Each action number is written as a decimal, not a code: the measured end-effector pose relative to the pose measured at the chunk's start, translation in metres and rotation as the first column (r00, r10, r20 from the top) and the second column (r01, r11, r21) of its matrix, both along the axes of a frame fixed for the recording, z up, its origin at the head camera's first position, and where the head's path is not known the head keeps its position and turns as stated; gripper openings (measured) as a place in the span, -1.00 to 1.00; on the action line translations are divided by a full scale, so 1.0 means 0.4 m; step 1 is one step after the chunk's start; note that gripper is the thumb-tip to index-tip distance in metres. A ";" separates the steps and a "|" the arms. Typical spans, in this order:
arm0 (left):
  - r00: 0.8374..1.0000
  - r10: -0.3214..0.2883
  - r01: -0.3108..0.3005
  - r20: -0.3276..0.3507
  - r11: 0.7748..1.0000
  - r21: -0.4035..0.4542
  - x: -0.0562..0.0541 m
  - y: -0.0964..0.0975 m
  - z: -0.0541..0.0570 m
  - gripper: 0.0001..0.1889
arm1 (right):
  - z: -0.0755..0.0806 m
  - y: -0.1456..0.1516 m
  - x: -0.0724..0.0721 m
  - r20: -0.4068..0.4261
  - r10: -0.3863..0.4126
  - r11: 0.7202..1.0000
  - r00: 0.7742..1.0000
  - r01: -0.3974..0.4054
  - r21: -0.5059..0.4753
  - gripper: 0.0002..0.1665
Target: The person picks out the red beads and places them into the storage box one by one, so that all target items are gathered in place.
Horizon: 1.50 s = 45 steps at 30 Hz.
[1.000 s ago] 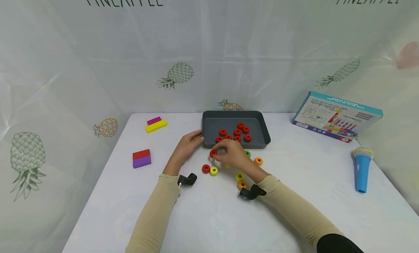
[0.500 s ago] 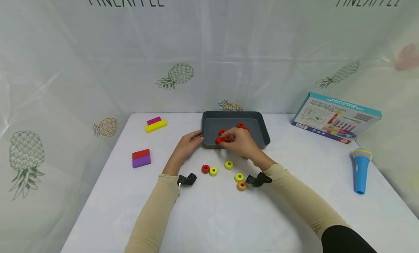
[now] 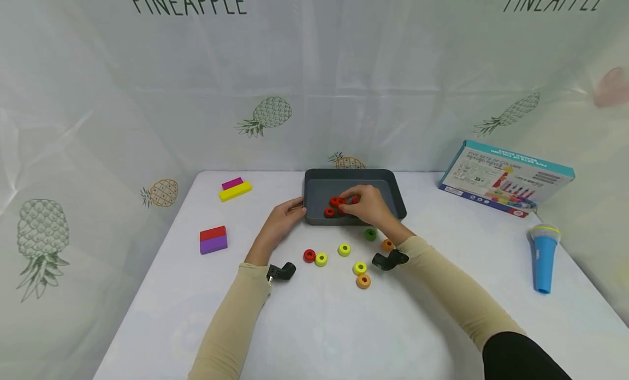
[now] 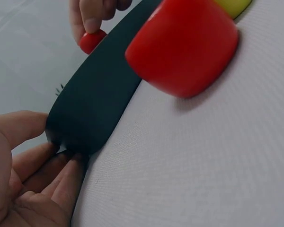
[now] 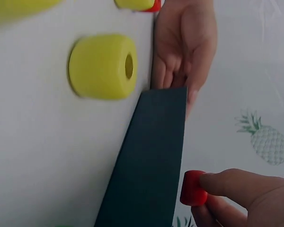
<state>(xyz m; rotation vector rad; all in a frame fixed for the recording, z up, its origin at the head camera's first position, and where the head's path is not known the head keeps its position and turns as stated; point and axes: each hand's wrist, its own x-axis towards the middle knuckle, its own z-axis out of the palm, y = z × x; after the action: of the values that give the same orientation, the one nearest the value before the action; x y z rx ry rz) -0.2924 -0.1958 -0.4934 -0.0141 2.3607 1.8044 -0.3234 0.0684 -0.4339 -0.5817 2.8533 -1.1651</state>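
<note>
A dark grey tray (image 3: 321, 184) stands at the back middle of the white table. My left hand (image 3: 281, 223) grips its near left corner, thumb at the rim and fingers against the outer wall in the left wrist view. My right hand (image 3: 369, 206) is over the tray and pinches a red bead (image 5: 194, 188) between thumb and fingers, seen above the tray's rim in the right wrist view. Several red beads (image 3: 330, 212) lie in the tray, some hidden behind the right hand. Another red bead (image 3: 309, 255) sits on the table in front, touching a yellow-green bead (image 3: 321, 259).
More yellow-green beads (image 3: 344, 250), orange beads (image 3: 363, 281) and a green bead (image 3: 371, 235) lie before the tray. Coloured blocks (image 3: 213, 240) are at the left. A printed box (image 3: 506, 178) and a blue toy microphone (image 3: 543, 260) stand at the right. A pineapple-print sheet hangs behind.
My right hand has carried a red bead from the table in front of the tray up and over the tray. My left hand has stayed at the tray's corner.
</note>
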 end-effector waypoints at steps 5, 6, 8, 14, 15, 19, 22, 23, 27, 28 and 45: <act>1.000 0.008 -0.008 0.007 1.000 -0.015 0.004 0.002 -0.004 -0.45 | -0.003 0.011 -0.020 0.005 -0.029 1.000 1.000 0.029 -0.003 -0.67; 1.000 0.010 -0.010 0.009 1.000 -0.020 0.005 0.003 -0.005 -0.45 | -0.004 0.012 -0.024 0.005 -0.033 0.999 0.999 0.033 0.002 -0.67; 1.000 0.010 -0.010 0.006 1.000 -0.026 0.007 0.004 -0.005 -0.45 | -0.007 0.015 -0.030 0.010 -0.052 0.999 0.999 0.052 0.007 -0.67; 1.000 0.007 -0.008 -0.011 1.000 -0.029 0.007 0.004 -0.001 -0.44 | -0.015 0.021 -0.051 0.023 -0.093 0.996 0.995 0.093 0.009 -0.69; 1.000 0.007 -0.007 -0.014 1.000 -0.029 0.007 0.004 0.000 -0.44 | -0.016 0.022 -0.054 0.025 -0.095 0.995 0.995 0.095 0.006 -0.68; 1.000 0.001 -0.002 -0.012 1.000 -0.023 0.006 0.002 0.000 -0.44 | -0.022 0.025 -0.064 0.043 -0.113 0.994 0.993 0.113 0.007 -0.67; 1.000 -0.003 0.003 -0.010 1.000 -0.023 0.006 0.001 0.000 -0.43 | -0.028 0.025 -0.070 0.046 -0.120 0.993 0.992 0.120 0.013 -0.67; 1.000 -0.003 0.003 -0.011 1.000 -0.025 0.006 0.000 0.000 -0.43 | -0.030 0.025 -0.072 0.044 -0.119 0.993 0.992 0.118 0.015 -0.67; 1.000 0.002 -0.002 -0.017 1.000 -0.019 0.006 -0.001 0.002 -0.43 | -0.032 0.021 -0.076 0.033 -0.108 0.994 0.994 0.107 0.022 -0.67; 1.000 0.000 0.000 -0.016 1.000 -0.018 0.006 -0.001 0.002 -0.44 | -0.033 0.020 -0.077 0.029 -0.106 0.994 0.994 0.105 0.026 -0.67; 1.000 0.003 -0.003 -0.005 1.000 -0.027 0.002 0.000 0.001 -0.44 | -0.059 0.010 -0.096 0.003 -0.102 0.990 0.995 0.101 0.101 -0.68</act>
<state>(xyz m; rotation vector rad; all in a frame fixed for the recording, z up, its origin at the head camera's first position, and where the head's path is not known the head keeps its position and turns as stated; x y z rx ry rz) -0.2915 -0.1958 -0.4932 -0.0160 2.3895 1.7761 -0.3618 0.0724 -0.4575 -0.4320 2.9453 -1.0249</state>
